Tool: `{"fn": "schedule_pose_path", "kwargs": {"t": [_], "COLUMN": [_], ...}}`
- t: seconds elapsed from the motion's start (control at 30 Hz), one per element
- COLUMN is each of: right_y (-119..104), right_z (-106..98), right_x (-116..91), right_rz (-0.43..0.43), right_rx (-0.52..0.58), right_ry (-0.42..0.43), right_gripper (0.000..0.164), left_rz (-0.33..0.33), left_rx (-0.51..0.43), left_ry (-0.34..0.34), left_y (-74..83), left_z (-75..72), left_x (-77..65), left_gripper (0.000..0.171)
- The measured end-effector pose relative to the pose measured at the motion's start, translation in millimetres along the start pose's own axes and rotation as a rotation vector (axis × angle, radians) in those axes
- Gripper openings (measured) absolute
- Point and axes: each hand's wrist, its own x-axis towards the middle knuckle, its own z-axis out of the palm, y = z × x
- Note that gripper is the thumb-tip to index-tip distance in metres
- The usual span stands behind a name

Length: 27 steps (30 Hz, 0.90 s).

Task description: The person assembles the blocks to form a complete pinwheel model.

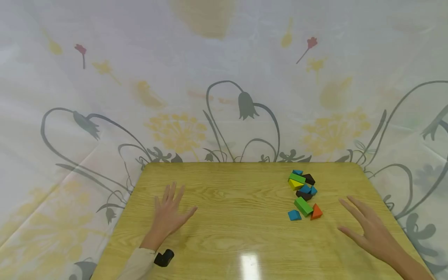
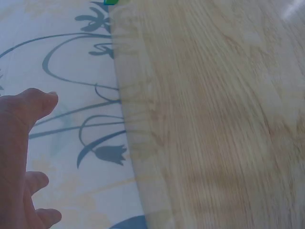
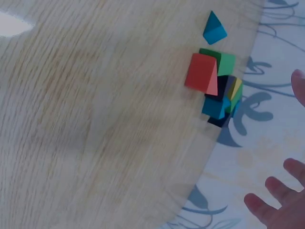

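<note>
Both hands hold nothing. On the left side of the head view, my left hand (image 1: 168,214) hovers over the table with its fingers spread. My right hand (image 1: 371,231) is at the right, fingers extended, to the right of a loose group of toy blocks. Closest to it is an orange-red triangular block (image 1: 316,212), touching or nearly touching a green block (image 1: 303,206). A blue block (image 1: 294,215) lies apart, nearer the front. Behind them sit a yellow block (image 1: 295,184), another green block (image 1: 297,178), and several blue and black blocks, partly overlapping in view.
The wood-grain table (image 1: 224,221) has rounded far corners. A pale sheet with printed flowers (image 1: 224,77) hangs behind and beside it. A black wrist camera (image 1: 164,258) is fixed by the left sleeve (image 1: 138,264). Light glares off the table's front.
</note>
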Motion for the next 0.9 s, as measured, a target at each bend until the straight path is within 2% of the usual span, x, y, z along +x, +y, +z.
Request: {"fn": "schedule_pose_path", "kwargs": {"t": [0.2,0.5,0.7,0.9], "right_y": [5,14,20,23], "right_z": [9,26,40,55], "right_x": [10,26,38,52], "right_rz": [0.005,-0.055,-0.059,-0.069], "right_rx": [0.09,0.06,0.131,0.194], "right_ry": [-0.012,0.046,0.028,-0.007], "right_gripper": [0.08,0.071,0.067,0.063], "left_rz": [0.018,0.074,0.136,0.181], "left_rx": [-0.147,-0.361,-0.487,-0.53], "left_ry": [0.002,-0.003,-0.075,-0.152], "left_y": [15.4,42.6,60.1,77.0], "left_z": [8.3,27.0,39.6,54.8], "left_x": [17.5,48.9,74.9,99.5], "left_gripper": [0.08,0.068,0.062,0.056]}}
